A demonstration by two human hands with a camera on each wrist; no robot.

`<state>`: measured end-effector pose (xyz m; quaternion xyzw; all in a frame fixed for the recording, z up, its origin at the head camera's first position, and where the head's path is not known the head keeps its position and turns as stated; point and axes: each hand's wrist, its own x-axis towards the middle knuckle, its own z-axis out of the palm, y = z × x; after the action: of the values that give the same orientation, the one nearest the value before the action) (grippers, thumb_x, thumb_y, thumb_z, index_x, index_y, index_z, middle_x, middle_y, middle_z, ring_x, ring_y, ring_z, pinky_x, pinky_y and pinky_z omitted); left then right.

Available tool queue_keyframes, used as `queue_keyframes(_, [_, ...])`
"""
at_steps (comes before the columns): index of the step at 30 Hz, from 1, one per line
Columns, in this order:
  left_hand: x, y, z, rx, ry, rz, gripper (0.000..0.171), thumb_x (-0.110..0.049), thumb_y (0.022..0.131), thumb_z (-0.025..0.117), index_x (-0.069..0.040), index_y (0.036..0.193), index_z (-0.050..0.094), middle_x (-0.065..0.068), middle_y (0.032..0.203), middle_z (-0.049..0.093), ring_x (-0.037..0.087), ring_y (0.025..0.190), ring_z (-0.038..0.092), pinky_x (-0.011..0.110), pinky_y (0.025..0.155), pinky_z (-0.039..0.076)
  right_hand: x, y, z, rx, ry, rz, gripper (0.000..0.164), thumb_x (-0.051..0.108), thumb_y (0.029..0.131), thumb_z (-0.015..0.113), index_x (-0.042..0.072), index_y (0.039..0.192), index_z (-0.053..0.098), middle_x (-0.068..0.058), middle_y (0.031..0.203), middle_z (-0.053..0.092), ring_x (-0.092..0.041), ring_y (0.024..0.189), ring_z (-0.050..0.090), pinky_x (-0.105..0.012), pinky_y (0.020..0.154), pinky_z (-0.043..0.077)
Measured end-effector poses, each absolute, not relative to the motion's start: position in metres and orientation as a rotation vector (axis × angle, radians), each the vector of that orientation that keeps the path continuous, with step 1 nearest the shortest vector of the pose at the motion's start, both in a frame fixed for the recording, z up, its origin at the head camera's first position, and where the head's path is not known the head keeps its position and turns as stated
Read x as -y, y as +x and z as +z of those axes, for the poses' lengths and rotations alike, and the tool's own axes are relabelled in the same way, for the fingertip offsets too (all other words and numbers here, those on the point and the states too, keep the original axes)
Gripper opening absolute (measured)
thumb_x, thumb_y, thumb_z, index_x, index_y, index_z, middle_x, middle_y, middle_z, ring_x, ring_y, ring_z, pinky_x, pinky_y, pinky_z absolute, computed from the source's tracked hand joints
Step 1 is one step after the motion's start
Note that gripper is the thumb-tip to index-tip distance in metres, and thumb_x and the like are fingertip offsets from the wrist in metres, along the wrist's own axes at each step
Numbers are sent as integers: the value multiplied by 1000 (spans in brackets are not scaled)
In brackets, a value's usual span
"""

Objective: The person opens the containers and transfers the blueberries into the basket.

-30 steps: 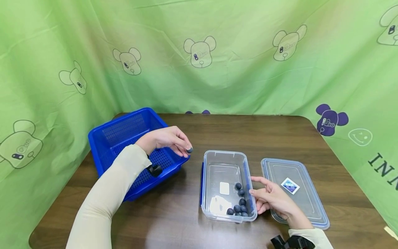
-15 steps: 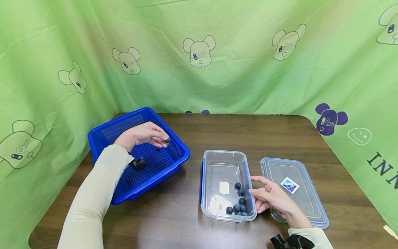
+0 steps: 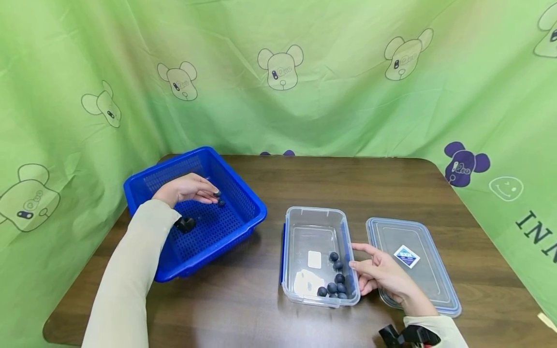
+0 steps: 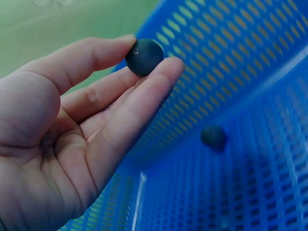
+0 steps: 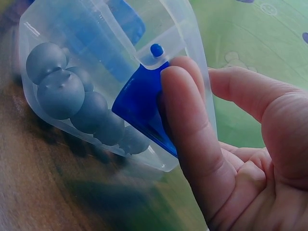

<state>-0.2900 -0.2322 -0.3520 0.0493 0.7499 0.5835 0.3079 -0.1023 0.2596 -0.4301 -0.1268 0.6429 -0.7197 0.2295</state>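
My left hand [image 3: 189, 187] is inside the blue basket [image 3: 256, 208], pinching a blueberry [image 4: 146, 57] between thumb and finger. Another blueberry [image 4: 214, 137] lies on the basket's perforated floor, just beyond the fingertips. To the right, my right hand [image 3: 383, 275] holds the side of a clear plastic box [image 3: 304, 220], thumb at the rim. The right wrist view shows its fingers against the blue latch [image 5: 147, 101]. Several blueberries [image 5: 60, 94] are gathered in the box's near right corner and along that side.
A clear lid [image 3: 417, 282] with a blue-edged label lies flat to the right of the box, partly behind my right hand. All stand on a brown wooden table [image 3: 243, 314]. A green printed curtain [image 3: 330, 106] hangs around the back and sides.
From over the basket's right rim, my left hand has moved left into the basket, the blueberry still pinched. This uncovers the basket's right side and the other blueberry. My right hand stays at the box.
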Motion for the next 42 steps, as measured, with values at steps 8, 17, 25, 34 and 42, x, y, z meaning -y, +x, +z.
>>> queue_keyframes(8, [234,-298,-368,-2026,-9,1456,26,3,98,57,21,118,56,10,83,72,16,76,72,28,77,60,-260,-101,-431,-1794,-331,-1977,65,2,101,54,-20,141,8,-2,64,66,-8,53,64,-27,50,58])
queue_keyframes(17, [233,-297,-378,-2048,-103,1330,19,5,96,60,18,109,62,12,76,71,16,68,70,26,69,61,-260,-103,-429,-1798,-331,-1965,65,3,101,54,-20,141,8,-1,65,66,-8,53,64,-27,49,58])
queue_keyframes(25, [226,-297,-382,-2044,-158,1251,10,2,95,63,11,100,67,10,72,69,15,65,69,24,65,60,-260,-103,-428,-1782,-329,-1966,66,3,101,54,-20,142,7,-1,64,66,-8,53,64,-27,50,58])
queue_keyframes(34, [224,-298,-386,-2024,-221,1238,8,-2,94,67,6,94,69,12,71,70,16,64,70,24,65,60,-260,-102,-430,-1782,-321,-1970,66,3,101,54,-20,142,8,-1,62,66,-8,53,64,-26,49,58])
queue_keyframes(42, [227,-298,-382,-2017,-204,1257,16,-4,95,66,9,104,67,13,74,70,17,67,70,24,66,60,-259,-102,-429,-1789,-330,-1973,66,4,101,54,-20,141,8,-1,62,65,-8,53,64,-26,49,58])
